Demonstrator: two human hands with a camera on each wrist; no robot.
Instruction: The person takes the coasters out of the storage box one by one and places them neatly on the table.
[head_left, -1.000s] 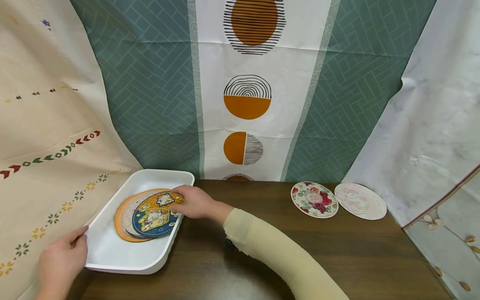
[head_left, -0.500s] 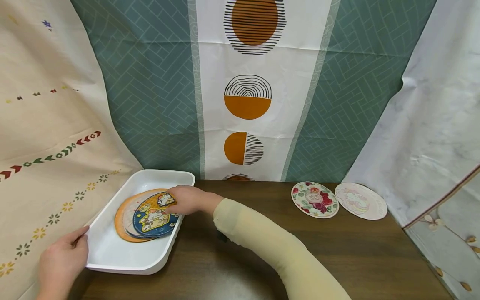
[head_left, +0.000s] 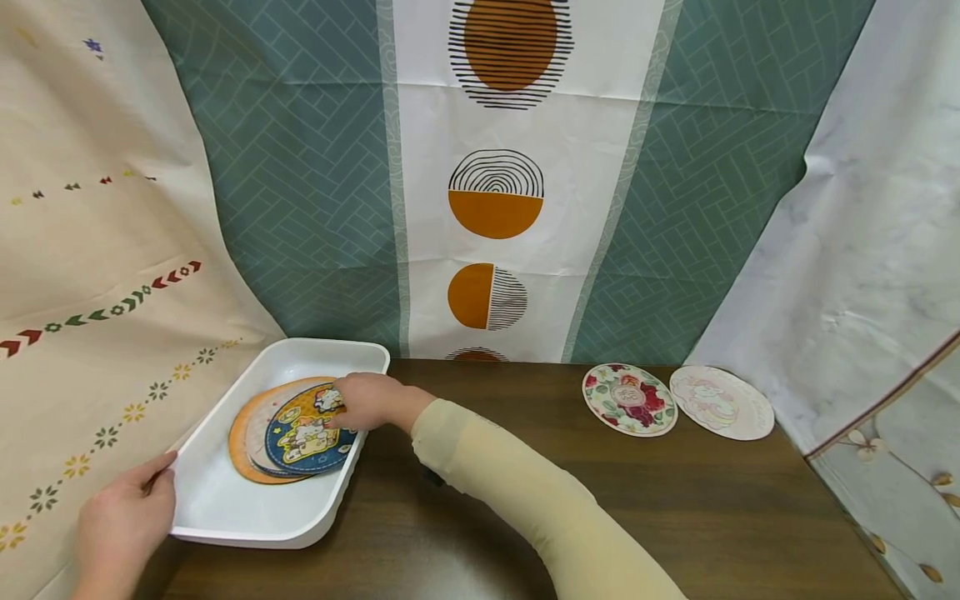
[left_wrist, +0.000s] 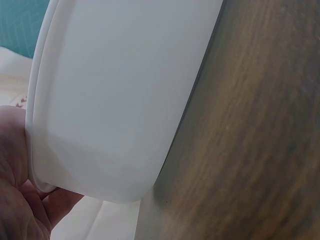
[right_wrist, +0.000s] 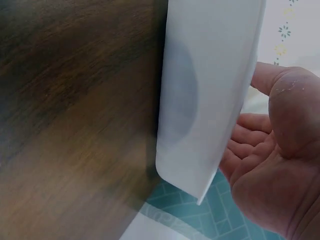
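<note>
A white tray [head_left: 247,510] stands on the table at the left. My left hand [head_left: 127,517] grips its near left corner; in the left wrist view, the left hand [left_wrist: 20,185] is around the rim. Several round mats lie overlapped in the tray. On top is a blue and yellow mat [head_left: 296,433] with cartoon figures; a pale pink mat [head_left: 258,433] and an orange mat [head_left: 238,446] show beneath. My right hand [head_left: 371,402] reaches over the tray's right rim, fingertips at the top mat. In the right wrist view, the right hand's [right_wrist: 280,155] thumb and fingers stand apart; their tips are hidden behind the tray.
On the brown table [head_left: 480,442], a floral round mat [head_left: 630,400] and a pale pink round mat [head_left: 722,403] lie side by side at the back right. Patterned cloths hang behind [head_left: 315,167] and along both sides.
My right hand has moved slightly left, farther over the top mat, and the sleeve has followed. The mats, the tray and my left hand look the same.
</note>
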